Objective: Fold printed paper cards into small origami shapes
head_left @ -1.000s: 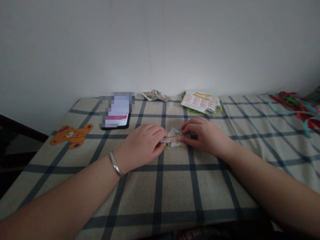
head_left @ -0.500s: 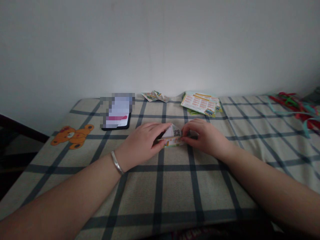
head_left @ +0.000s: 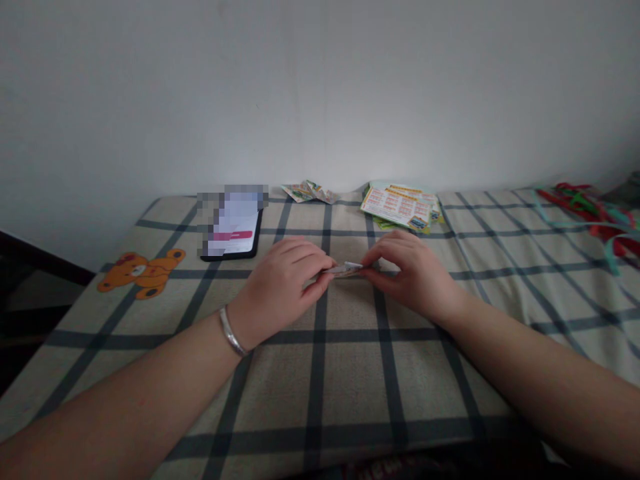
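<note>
Wall [head_left: 320,93]: rises pale behind everything else.

Cloth [head_left: 345,373]: spreads flat before the wall; shows dark stripes crossing on beige; wrinkles toward the right.

Left hand [head_left: 287,283]: reaches in from the lower left; pinches the left end of the paper [head_left: 345,269] between thumb and fingertips, fingers curved and close together.

Right hand [head_left: 407,273]: reaches in from the lower right; pinches the right end likewise, with a gap inside the curve of thumb and forefinger.

Ribbons [head_left: 604,231]: lie tangled at the far right of the cloth; mix red, green and pale blue.

Cards [head_left: 395,205]: overlap in a loose pile near the wall, beyond the right hand; show print on top.

Phone [head_left: 235,223]: lies beyond the left hand, screen up and lit; appears partly blocked out.

Bear [head_left: 143,273]: lies flat near the left edge of the cloth; points its head left.

Scraps [head_left: 310,192]: rest creased near the wall, between phone and cards.

Paper: bridges the space between both hands, touching the fingertips of each. Runs left to right along its long axis, roughly parallel to the wall. Appears nearly edge-on, folded, with a white flap toward the right. Cannot tell whether it touches the cloth.

Bracelet [head_left: 231,332]: circles the left wrist; shines silver.
</note>
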`<state>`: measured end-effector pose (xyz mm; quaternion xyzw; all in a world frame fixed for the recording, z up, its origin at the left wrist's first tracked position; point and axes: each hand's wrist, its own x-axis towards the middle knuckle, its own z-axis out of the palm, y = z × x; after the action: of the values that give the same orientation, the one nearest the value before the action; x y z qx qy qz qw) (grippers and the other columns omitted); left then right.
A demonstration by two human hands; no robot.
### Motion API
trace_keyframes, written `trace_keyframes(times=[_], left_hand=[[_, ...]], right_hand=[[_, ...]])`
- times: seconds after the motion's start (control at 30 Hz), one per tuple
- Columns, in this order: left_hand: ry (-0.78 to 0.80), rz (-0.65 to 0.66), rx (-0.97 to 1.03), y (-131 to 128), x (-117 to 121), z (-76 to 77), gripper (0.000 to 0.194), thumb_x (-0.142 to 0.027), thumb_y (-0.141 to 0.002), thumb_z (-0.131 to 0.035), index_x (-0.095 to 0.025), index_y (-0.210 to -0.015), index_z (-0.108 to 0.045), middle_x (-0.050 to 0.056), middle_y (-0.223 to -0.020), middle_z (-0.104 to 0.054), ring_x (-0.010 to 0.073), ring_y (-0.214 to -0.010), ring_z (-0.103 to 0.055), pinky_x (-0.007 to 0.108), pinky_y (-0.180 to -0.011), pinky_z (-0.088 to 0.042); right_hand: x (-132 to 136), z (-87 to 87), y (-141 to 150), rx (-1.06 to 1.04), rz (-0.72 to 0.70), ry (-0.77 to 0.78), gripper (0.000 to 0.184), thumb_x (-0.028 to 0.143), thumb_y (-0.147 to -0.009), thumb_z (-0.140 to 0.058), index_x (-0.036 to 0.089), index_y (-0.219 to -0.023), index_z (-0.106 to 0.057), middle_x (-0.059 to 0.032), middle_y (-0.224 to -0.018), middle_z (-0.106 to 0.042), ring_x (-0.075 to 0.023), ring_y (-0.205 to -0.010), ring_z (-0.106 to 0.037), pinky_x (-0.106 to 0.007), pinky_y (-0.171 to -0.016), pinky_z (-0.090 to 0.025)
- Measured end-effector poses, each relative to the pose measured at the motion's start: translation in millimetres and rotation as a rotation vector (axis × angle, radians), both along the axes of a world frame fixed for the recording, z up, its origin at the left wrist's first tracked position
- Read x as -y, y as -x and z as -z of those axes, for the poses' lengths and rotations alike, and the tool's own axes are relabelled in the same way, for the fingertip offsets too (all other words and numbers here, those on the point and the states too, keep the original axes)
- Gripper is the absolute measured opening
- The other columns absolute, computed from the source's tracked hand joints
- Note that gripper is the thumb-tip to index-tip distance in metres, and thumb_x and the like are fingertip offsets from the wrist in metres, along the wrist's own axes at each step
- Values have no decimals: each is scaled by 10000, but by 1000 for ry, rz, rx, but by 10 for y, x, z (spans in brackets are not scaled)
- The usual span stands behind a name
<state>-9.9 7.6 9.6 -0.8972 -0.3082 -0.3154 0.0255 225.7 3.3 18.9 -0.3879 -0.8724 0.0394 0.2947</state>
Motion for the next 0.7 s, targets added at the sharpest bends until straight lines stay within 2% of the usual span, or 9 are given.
trace_keyframes(times=[0.13,0.27,0.43,0.6,0.7], left_hand=[[-68,27,-9,26,-23,-19,94,-182,-881,-572,-176,-894,-665,35,-924,-704,174,-899,-637,406,-977,-473],[-42,34,-19,50,-39,-31,125,-177,-886,-572,-203,-923,-688,24,-930,-695,169,-920,-630,412,-991,-459],[-91,70,-65,42,0,-45,108,-234,-881,-607,-224,-947,-692,22,-941,-686,172,-922,-617,417,-1008,-448],[-140,123,-157,32,49,-48,110,-288,-879,-622,-215,-932,-684,28,-945,-690,194,-921,-599,381,-896,-485],[-155,105,-197,24,60,-42,101,-251,-889,-588,-199,-889,-674,26,-915,-686,196,-888,-595,367,-851,-487]], right_hand=[[4,-8,-3,1,-60,-14,24,186,-834,-632,197,-817,-620,-23,-807,-666,-179,-800,-558,-310,-751,-416],[14,-11,-4,47,-80,-63,57,186,-860,-598,191,-808,-620,-37,-818,-656,-184,-809,-542,-312,-744,-410],[18,-8,-13,210,-94,-192,162,268,-923,-533,198,-817,-633,-53,-842,-650,-197,-818,-506,-322,-728,-387],[47,-31,4,406,-76,-320,244,270,-965,-457,209,-809,-634,-47,-834,-655,-199,-805,-490,-341,-721,-347],[53,-26,17,423,-84,-319,256,279,-970,-448,208,-809,-635,-48,-857,-662,-197,-813,-502,-341,-731,-351]])
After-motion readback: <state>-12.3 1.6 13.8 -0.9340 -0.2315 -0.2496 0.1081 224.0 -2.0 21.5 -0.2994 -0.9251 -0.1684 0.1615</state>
